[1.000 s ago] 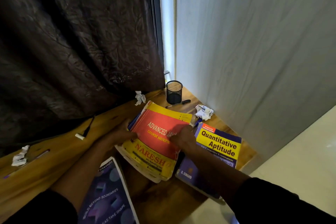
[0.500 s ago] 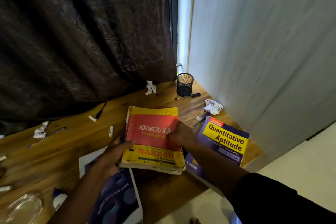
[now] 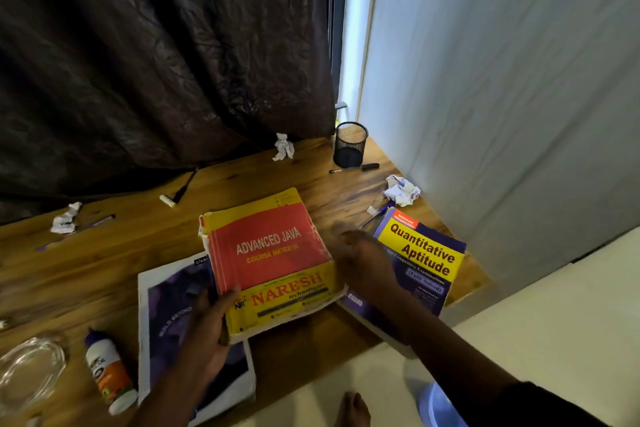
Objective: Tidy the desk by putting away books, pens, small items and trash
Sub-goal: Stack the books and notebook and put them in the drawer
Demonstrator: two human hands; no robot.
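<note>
While my left hand [image 3: 211, 319] gripped the Java book's [image 3: 273, 260] near-left corner over the purple book [image 3: 180, 315], my right hand [image 3: 363, 263] hovered blurry beside it, grip unclear. Book-stacking step, I'd say; next, square it on the bench [image 3: 104, 263].

I take the red Java book [image 3: 270, 253] as my mark. Beyond it, bare counter [image 3: 242, 180] runs up to the dark curtain [image 3: 156, 62], broken only by a crumpled paper [image 3: 284, 146] and a small white cap [image 3: 167, 200]. Beyond and right, the mesh pen cup [image 3: 349, 146] and a black pen [image 3: 355, 168] crowd the corner against the wall [image 3: 502, 80]. Right of it, the Quantitative Aptitude book [image 3: 426, 253] and another paper wad [image 3: 401, 190] fill the way. Left lies open wood; nearer me on that side, a purple notebook [image 3: 173, 305], a glue bottle [image 3: 107, 374] and a glass dish [image 3: 27, 371] block passage.
</note>
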